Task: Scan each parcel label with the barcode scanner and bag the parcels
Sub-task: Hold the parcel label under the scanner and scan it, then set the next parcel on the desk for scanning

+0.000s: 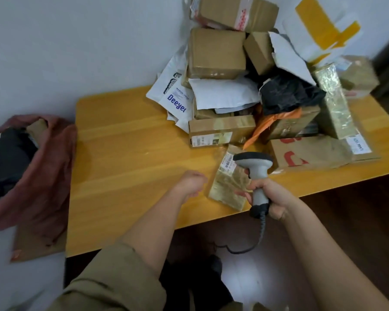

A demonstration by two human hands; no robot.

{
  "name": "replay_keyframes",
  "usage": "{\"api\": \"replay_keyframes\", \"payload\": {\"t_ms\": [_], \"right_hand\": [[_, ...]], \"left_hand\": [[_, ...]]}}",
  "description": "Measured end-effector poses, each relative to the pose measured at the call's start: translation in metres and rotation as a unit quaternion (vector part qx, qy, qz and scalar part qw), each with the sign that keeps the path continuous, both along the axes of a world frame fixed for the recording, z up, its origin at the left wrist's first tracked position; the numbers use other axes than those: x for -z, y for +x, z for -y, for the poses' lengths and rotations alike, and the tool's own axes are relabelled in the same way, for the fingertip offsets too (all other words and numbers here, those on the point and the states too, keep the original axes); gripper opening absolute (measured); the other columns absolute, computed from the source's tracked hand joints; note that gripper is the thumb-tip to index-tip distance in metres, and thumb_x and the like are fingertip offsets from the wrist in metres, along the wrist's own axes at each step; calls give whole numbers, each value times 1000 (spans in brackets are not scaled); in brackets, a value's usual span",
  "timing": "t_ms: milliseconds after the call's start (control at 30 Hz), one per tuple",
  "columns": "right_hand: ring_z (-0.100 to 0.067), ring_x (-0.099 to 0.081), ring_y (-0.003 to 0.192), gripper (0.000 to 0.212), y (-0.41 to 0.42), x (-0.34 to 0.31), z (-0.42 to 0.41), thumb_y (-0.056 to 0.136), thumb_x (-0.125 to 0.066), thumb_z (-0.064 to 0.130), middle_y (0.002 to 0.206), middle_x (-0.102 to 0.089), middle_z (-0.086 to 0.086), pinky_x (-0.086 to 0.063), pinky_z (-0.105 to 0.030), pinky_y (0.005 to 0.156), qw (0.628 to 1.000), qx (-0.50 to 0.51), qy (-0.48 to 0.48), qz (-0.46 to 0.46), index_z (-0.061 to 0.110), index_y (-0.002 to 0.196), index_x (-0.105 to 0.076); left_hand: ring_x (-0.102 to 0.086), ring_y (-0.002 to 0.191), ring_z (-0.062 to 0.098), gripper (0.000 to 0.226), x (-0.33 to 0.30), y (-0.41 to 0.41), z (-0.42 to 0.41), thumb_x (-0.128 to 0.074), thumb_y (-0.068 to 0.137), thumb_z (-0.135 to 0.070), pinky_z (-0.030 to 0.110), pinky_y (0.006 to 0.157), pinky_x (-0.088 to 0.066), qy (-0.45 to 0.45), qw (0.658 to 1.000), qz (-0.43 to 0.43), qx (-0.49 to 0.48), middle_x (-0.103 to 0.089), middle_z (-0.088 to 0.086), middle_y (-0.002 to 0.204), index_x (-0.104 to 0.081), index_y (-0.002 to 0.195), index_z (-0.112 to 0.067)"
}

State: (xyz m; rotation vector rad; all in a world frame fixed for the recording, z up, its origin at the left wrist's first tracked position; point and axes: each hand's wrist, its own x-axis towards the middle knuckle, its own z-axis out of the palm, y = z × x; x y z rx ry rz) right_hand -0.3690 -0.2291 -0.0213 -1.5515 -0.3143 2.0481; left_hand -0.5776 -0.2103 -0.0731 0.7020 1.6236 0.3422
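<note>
My right hand (pixel 271 195) grips the handle of a grey and black barcode scanner (pixel 255 168), whose head points at the white label of a small tape-wrapped brown parcel (pixel 226 184) lying flat near the table's front edge. Just left of that parcel, my left hand (pixel 190 181) hovers over the wood with fingers curled and nothing in it. A dull red cloth bag (pixel 43 167) hangs open off the table's left end, with a black parcel (pixel 7 158) and a brown one inside.
The yellow wooden table (pixel 126 153) carries a tall heap of cardboard boxes (pixel 216 52), white mailers (pixel 176 102) and a black wrapped bundle (pixel 288 93) at its back right. The scanner's cable drops below the front edge. A flat cardboard sheet (pixel 36 245) lies under the bag.
</note>
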Motion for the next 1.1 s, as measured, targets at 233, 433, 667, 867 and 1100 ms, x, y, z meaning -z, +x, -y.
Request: {"api": "replay_keyframes", "payload": {"t_ms": [233,433,667,867,1100], "right_hand": [[-17,-70,57,52,11,40,10,90,-43,-10,121,-58,-33,-52,-19,47,996,65,-5,-59,6,140,-37],[-32,-73,94,49,-3,47,11,87,-46,-16,121,-49,-27,-51,-22,46,997,6,34,-67,13,127,-47],[-34,-72,97,48,-61,44,3,88,-43,-15,104,-55,-22,-53,-20,49,991,-55,30,-120,13,127,-50],[-28,-72,83,56,-107,36,-4,82,-50,-14,113,-53,-23,-54,-27,53,989,-71,71,-112,17,128,-55],[-23,-52,67,57,-129,49,5,80,-51,-16,84,-46,-9,-58,-36,63,996,-57,66,9,14,129,-51]], "left_hand": [[-57,111,18,14,20,22,9,-60,95,-17,36,93,-49,-14,999,31,-7,-63,1,119,-60,106,-24],[-64,91,21,27,21,0,22,-63,93,-25,30,74,-55,-51,998,-10,31,-66,8,104,-60,117,-15],[-65,83,29,41,14,-46,47,-35,104,-43,37,74,-54,-175,984,6,-29,-63,17,79,-47,117,-6],[-65,72,26,26,16,-90,67,-33,103,-16,38,62,-55,-166,959,66,-221,-68,14,77,-51,88,-6],[-50,117,37,51,40,-144,62,-60,89,-29,41,96,-46,37,919,-312,-237,-50,19,131,-48,130,0]]}}
